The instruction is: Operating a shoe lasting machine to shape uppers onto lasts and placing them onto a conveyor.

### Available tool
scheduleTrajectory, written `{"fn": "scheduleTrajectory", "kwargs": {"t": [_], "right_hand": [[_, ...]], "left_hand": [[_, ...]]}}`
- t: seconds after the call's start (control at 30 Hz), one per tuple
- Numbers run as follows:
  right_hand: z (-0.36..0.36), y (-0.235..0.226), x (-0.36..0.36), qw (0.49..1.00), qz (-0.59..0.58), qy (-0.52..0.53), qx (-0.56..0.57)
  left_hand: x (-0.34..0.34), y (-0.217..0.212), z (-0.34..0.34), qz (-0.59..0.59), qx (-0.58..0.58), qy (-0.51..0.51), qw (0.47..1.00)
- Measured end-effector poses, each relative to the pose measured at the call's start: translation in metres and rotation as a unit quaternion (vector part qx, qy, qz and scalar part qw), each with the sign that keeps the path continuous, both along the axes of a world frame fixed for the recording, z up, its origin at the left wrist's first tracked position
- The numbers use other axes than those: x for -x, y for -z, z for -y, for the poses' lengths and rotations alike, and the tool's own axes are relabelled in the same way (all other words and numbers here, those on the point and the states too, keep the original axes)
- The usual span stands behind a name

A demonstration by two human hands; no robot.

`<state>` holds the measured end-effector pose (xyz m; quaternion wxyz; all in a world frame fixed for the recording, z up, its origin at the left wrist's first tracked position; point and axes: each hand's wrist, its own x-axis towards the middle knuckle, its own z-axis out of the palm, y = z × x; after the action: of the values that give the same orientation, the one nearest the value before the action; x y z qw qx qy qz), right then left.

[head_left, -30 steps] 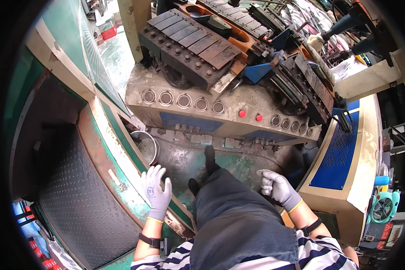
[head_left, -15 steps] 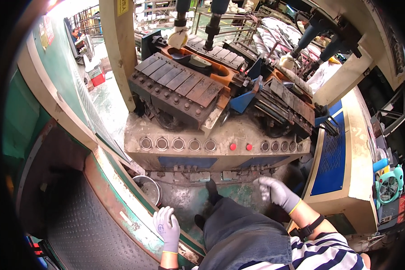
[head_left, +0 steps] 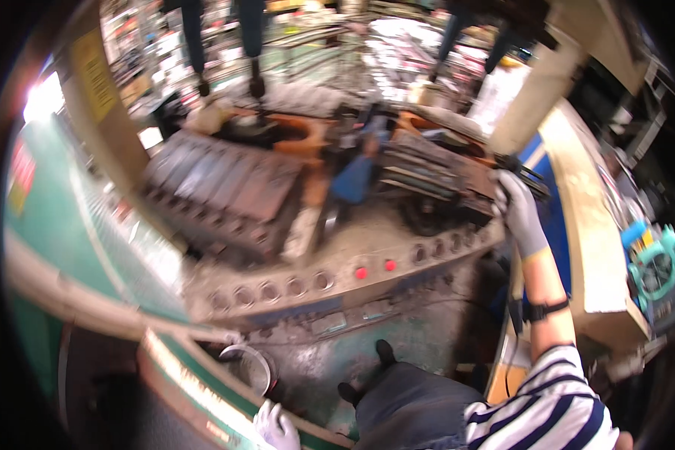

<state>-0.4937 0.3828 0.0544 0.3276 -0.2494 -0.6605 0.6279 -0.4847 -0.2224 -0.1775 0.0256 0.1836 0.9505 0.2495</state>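
My right hand (head_left: 523, 217), in a grey glove, is stretched forward beside the right-hand metal block (head_left: 442, 169) of the machine. Its fingers look bent and are smeared by motion, so whether they touch the block or grip anything is unclear. Low in the picture, my left hand (head_left: 276, 429), gloved too, is by the green-edged metal panel (head_left: 202, 397). Its fingers are extended and apart, with nothing seen in them. The left-hand block (head_left: 221, 184), topped with dark plates, sits on the beige machine base, beside an orange part (head_left: 307, 142).
Two red buttons (head_left: 361, 273) and several round fittings line the machine's front. A bucket (head_left: 249, 369) stands on the floor at left. To the right are a beige cabinet (head_left: 589, 225) and a turquoise fan (head_left: 655, 270). Blue-grey rods (head_left: 251, 37) hang above the blocks.
My right hand has moved forward from above the floor to the right-hand block. My left hand is lower in the picture. The view has swung, blurring the machine and shifting its left block leftward.
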Motion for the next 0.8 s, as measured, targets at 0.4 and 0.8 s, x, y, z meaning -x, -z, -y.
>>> {"fn": "scheduleTrajectory", "kwargs": {"t": [0.4,0.8], "right_hand": [[-0.323,0.080,0.104,0.822,0.349,0.048,-0.448],[-0.437,0.163,0.221,0.765,0.437,-0.204,-0.427]], "left_hand": [[0.036,0.027,-0.073,0.100,-0.057,-0.098,0.988],[-0.029,0.049,-0.102,0.226,0.023,-0.153,0.962]]}}
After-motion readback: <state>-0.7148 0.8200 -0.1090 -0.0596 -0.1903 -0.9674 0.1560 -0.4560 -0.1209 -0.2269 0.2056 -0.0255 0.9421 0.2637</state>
